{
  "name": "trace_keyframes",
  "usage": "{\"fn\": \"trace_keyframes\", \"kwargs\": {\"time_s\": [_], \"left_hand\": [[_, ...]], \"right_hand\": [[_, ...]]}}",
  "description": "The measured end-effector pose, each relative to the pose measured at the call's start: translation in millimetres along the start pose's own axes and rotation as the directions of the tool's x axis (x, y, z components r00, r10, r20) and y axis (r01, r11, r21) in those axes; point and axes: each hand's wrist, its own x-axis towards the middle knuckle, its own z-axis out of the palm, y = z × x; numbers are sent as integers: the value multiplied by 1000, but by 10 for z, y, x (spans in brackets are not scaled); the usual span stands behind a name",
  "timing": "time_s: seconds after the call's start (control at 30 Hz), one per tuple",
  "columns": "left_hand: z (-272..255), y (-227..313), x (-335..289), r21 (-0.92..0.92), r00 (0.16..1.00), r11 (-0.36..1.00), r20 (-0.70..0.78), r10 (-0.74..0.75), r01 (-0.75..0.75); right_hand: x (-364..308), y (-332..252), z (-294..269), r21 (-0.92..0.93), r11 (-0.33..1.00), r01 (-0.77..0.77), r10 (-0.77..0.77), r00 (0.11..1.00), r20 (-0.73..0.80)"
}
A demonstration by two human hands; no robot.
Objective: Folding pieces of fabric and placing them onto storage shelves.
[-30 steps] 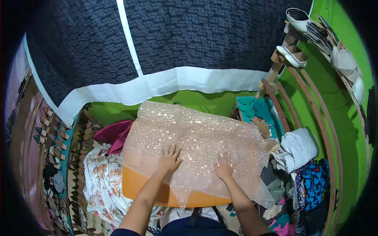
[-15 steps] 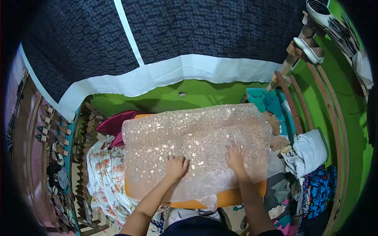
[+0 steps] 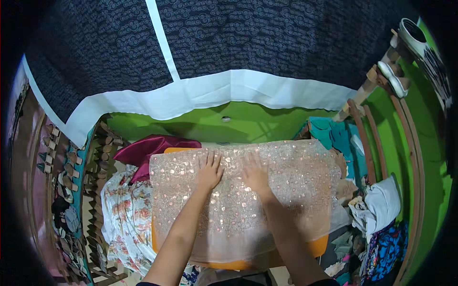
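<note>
At the back, a dark curtain with a small repeating pattern and white bands, before a bright green wall. To the left, a crumpled maroon satin cloth, a white floral-print fabric and rows of brown shoe-shaped forms. To the right, flat teal pieces, brown wooden rails, a bundled white cloth, a blue-and-black floral fabric and, higher up, a white shoe.

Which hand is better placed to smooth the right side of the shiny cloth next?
Probably the right hand: it rests on the shiny cloth, nearer that side than the left hand.
</note>
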Motion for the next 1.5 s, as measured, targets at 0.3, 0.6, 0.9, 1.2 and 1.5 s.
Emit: {"fn": "trace_keyframes", "kwargs": {"time_s": [0.3,0.6,0.9,1.2,1.5], "left_hand": [[152,-223,59,55,999,998,47,-14,12],[92,-161,-38,74,999,997,42,-29,26],[3,95,-895,144,974,967,56,-218,208],[-333,250,-1229,178,823,878,305,-478,444],[-428,-162,-1218,245,854,905,317,-413,347]], "right_hand": [[69,1164,142,-70,935,-347,331,926,-181],[26,1051,88,-273,913,-305,223,930,-291],[-1076,326,156,-27,975,-219,215,972,-95],[-1664,4,-108,53,938,-342,340,939,47],[-2426,-854,40,4,984,-176,170,960,222]]}}
